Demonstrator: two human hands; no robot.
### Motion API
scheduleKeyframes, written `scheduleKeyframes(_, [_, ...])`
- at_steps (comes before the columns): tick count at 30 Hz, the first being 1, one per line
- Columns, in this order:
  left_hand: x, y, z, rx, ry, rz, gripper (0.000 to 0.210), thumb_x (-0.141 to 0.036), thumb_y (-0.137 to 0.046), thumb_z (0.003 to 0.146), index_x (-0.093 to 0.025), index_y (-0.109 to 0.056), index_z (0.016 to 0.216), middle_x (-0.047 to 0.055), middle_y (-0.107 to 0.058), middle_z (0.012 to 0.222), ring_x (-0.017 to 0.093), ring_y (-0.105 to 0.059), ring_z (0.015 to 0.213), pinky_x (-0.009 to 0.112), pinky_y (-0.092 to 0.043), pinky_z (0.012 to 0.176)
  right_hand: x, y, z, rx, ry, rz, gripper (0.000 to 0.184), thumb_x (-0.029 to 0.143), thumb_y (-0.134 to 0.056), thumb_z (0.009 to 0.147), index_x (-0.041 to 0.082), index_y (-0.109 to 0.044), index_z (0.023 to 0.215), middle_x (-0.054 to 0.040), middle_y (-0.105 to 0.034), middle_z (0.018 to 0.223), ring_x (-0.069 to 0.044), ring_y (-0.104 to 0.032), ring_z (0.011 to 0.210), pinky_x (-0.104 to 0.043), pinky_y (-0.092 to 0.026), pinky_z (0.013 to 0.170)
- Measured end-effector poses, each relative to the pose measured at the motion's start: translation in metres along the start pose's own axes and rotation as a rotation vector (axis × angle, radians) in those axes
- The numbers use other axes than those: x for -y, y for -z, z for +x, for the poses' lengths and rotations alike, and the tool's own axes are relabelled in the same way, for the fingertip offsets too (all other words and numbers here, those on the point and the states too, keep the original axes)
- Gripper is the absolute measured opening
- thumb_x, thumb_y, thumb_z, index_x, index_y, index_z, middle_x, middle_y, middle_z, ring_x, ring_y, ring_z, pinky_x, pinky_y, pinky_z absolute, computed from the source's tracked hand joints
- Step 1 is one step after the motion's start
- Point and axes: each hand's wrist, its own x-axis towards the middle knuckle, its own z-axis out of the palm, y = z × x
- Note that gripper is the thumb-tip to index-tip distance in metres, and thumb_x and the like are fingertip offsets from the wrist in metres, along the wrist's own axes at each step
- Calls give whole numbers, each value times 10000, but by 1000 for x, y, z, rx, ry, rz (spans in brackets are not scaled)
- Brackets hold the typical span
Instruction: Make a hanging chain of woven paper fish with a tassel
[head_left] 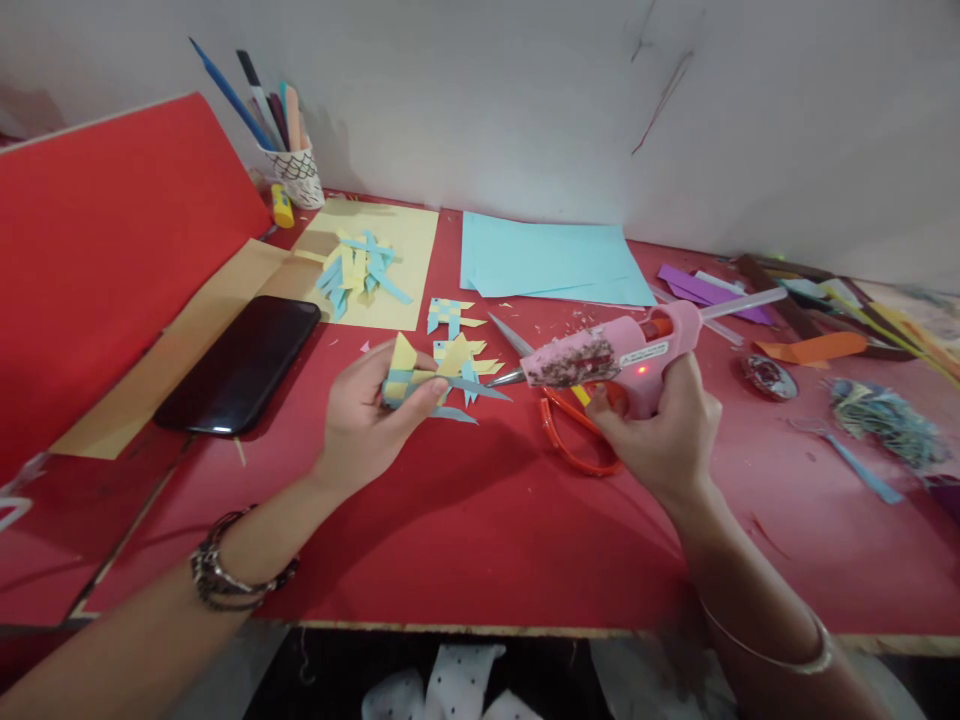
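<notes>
Between the thumb and fingers of my left hand [379,410] is a woven paper fish [405,375] of yellow and light blue strips, its loose ends pointing right. My right hand [667,425] grips the handle of a pink hot glue gun [592,352], whose red light is lit and whose clear glue stick juts out behind. The metal nozzle points left, close to the strip ends; whether it touches them I cannot tell. Just beyond lie two similar woven fish, one [448,316] fully visible and one partly hidden by my left hand. Under the gun rest red-handled scissors [574,440].
A black phone [240,365] lies at left beside a red folder-like board [112,250]. Behind are more woven paper pieces [360,270] on a yellow sheet, blue sheets [551,255] and a pen cup [298,175]. Paper scraps and a thread bundle [889,420] lie at right.
</notes>
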Motion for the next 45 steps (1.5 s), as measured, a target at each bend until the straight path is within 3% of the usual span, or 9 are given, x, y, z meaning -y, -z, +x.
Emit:
scheduleKeyframes(32, [-4,-2,1,-7,52,-4,88,-246,-547,718,-211,-503,651,-57,-506,542,96,-468,484,207,-395,460,0,-1,1,25,4,34,322,348,-530,574,240,-232,630,91,-279,442,-66,-262,330,-210,-218,323])
scheduleKeyframes(45, [-3,-3,1,-2,67,16,92,-258,-542,718,-203,-511,651,-51,-503,540,90,-451,471,198,-381,439,2,2,2,63,-53,44,284,364,-521,575,239,-276,650,81,-317,463,-76,-302,349,-217,-253,343])
